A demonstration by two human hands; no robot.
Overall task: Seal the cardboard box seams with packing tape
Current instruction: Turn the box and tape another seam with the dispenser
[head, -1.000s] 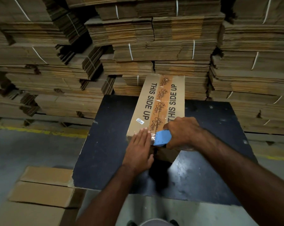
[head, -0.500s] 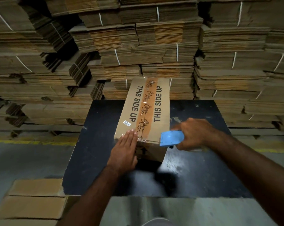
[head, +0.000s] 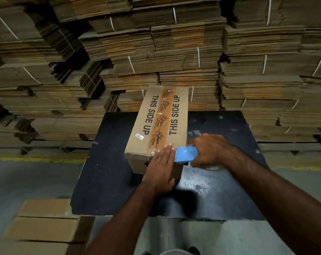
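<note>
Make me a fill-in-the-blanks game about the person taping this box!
1. The tape dispenser in the right hand is colored ____.
2. The box says THIS SIDE ____.
3. The left hand lies flat, pressing the box's ____ end.
4. The box sits on a ____ table.

Missing words: blue; UP; near; black

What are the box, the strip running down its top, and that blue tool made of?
The box looks like matte brown corrugated cardboard, with printed lettering. The tape seems a glossy plastic film: it glints and wrinkles at the near edge. The blue dispenser in the right hand looks like smooth moulded plastic.
</note>
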